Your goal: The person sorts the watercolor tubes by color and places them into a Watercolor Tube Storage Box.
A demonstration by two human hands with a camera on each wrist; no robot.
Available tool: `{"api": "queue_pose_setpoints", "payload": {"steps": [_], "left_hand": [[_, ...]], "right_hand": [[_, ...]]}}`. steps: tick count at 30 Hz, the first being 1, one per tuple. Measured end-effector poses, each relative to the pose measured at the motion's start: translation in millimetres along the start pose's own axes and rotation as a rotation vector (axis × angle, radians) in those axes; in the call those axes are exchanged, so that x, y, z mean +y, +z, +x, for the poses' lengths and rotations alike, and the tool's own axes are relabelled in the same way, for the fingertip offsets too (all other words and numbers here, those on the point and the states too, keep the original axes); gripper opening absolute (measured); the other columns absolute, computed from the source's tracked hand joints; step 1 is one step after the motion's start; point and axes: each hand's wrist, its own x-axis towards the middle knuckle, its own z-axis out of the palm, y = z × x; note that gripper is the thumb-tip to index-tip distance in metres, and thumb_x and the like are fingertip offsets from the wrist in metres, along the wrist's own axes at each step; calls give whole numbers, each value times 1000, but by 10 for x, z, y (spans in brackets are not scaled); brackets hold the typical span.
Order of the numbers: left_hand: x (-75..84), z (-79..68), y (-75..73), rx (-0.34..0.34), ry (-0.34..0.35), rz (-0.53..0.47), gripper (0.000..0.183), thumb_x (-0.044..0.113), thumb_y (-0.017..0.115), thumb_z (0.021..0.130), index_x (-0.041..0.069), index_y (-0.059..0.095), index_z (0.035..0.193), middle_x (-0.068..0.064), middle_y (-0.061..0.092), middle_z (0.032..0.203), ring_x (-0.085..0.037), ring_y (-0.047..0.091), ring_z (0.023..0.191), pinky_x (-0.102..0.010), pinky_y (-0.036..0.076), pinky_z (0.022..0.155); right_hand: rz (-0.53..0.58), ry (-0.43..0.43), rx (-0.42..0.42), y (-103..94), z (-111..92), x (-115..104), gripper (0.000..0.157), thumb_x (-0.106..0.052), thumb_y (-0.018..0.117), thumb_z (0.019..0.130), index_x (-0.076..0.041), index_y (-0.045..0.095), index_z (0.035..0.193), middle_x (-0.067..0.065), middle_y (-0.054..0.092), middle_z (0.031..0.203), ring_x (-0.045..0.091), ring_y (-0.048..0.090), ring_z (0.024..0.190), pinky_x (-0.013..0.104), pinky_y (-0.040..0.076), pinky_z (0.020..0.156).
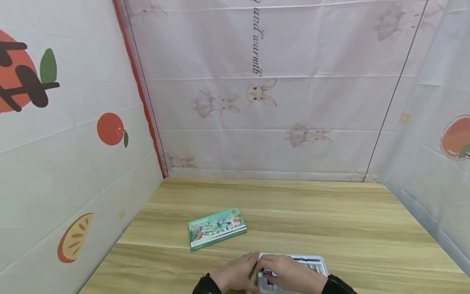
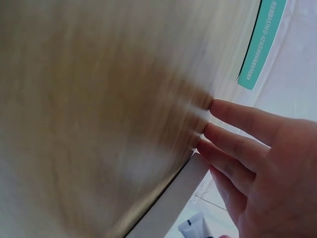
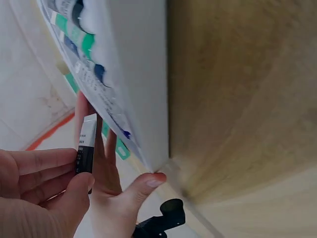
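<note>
My right hand [image 1: 290, 272] pinches a small paint tube [image 3: 85, 146] with a silver end and black label between thumb and fingers, over the left end of a white tray [image 1: 324, 266]. Several paint tubes [image 3: 73, 35] with green, blue and dark bands lie in that tray, partly hidden by the right hand. My left hand [image 1: 236, 272] is at the tray's left end, its thumb against the near corner in the right wrist view. Its fingers [image 2: 237, 144] are extended, with their tips by the tray's far corner and the wooden tabletop.
A green illustrated box [image 1: 217, 229] lies on the wooden table [image 1: 293, 212], beyond and left of the tray. Printed cloth walls [image 1: 227, 151] enclose the table at the back and both sides. Black bands [image 1: 206, 284] circle both wrists.
</note>
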Motion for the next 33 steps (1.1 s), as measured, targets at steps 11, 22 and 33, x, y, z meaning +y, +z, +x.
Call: {"api": "queue_pose_setpoints", "payload": {"steps": [11, 22, 33], "left_hand": [[13, 17, -6, -14, -53, -58, 84, 50, 63, 60, 7, 30, 125, 6, 37, 118, -4, 34, 103, -23, 34, 82], [-13, 23, 6, -27, -79, -32, 88, 52, 60, 60, 6, 26, 127, 2, 33, 124, -7, 31, 109, -25, 32, 86], [-1, 22, 14, -22, -107, 23, 90, 55, 59, 59, 7, 25, 128, 0, 32, 126, -10, 30, 111, -26, 31, 87]], "right_hand": [[85, -37, -60, 59, -38, -39, 23, -8, 53, 79, -16, 50, 100, -11, 49, 95, -6, 44, 85, 7, 36, 68], [-92, -20, -93, 116, -86, 46, 15, -14, 53, 80, -17, 53, 95, -13, 49, 91, -6, 41, 81, 5, 34, 69], [-157, 37, -68, 92, -157, 40, 17, -14, 54, 79, -15, 58, 96, -11, 52, 93, -4, 45, 84, 9, 38, 67]]}}
